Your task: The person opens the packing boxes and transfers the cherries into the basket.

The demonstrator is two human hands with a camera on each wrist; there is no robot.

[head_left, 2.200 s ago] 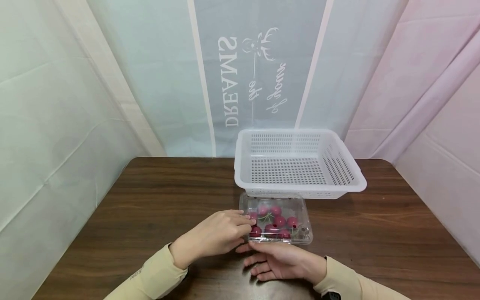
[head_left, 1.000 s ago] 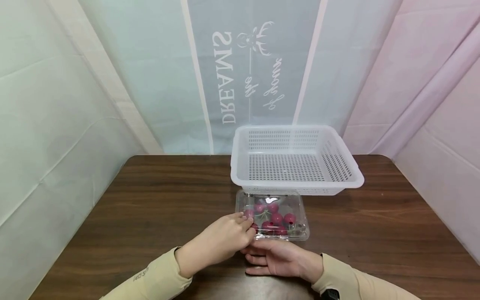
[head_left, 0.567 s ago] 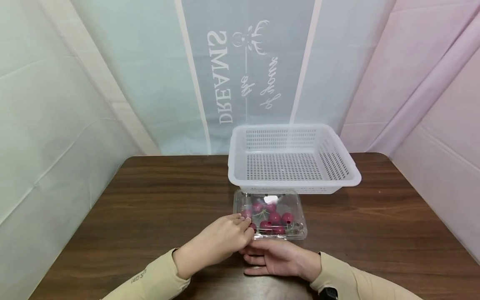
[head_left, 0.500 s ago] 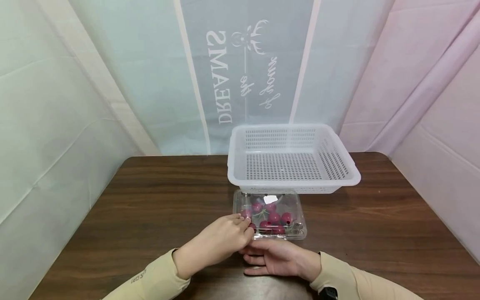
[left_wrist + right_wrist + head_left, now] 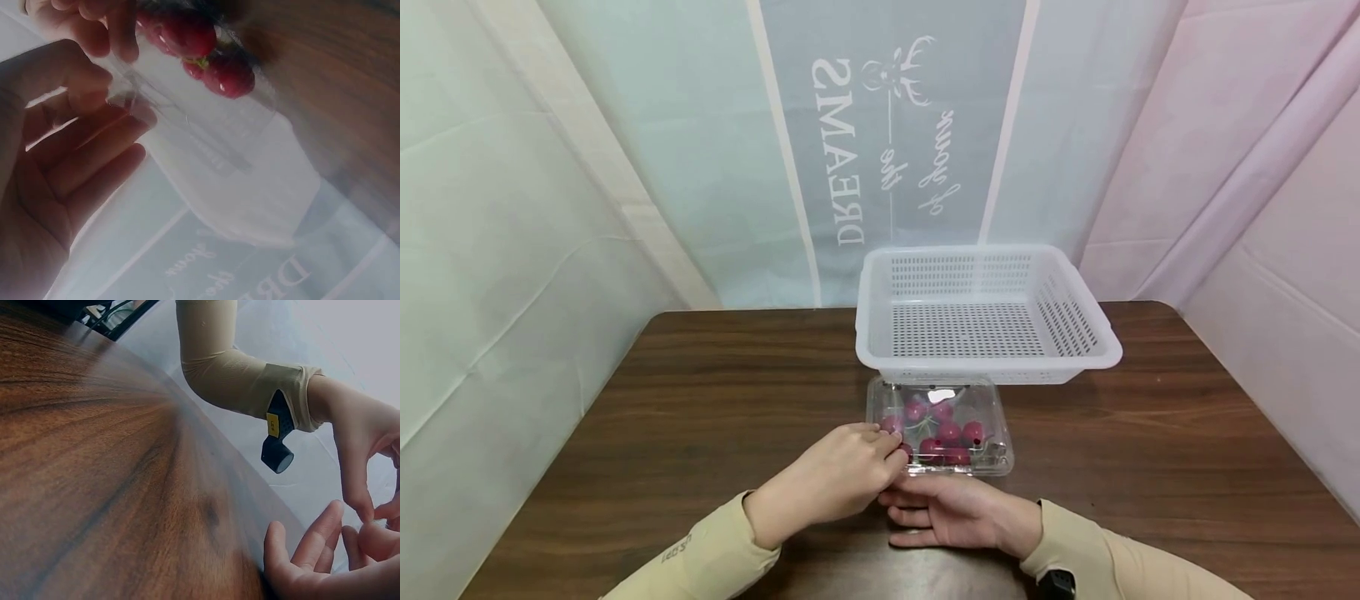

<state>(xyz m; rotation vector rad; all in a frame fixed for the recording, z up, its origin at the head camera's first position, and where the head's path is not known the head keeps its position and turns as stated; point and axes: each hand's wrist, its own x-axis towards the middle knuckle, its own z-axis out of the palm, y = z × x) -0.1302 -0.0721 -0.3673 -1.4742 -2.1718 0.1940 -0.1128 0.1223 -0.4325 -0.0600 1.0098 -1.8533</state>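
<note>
A clear plastic clamshell box (image 5: 981, 400) with several red cherries (image 5: 948, 431) inside stands on the table, its lid down. My left hand (image 5: 838, 468) pinches its front left corner between thumb and index finger; the left wrist view shows this hand (image 5: 69, 144) at the plastic edge. Just below that corner, my right hand (image 5: 958, 510) lies palm inward, thumb and index finger at the front rim, the other fingers spread apart. In the right wrist view, the right hand (image 5: 312, 569) has its thumb close under the left thumb. The exact contact is partly hidden.
Directly behind the box stands a white perforated plastic basket (image 5: 988, 364), with nothing in it. The dark wooden table (image 5: 722, 375) extends to both sides. A printed curtain (image 5: 880, 167) hangs at the back edge, with pale cloth walls left and right.
Since the first frame both hands have closed in on the box's front left corner, and the right thumb and index finger have drawn together. Over the last half second almost nothing has moved.
</note>
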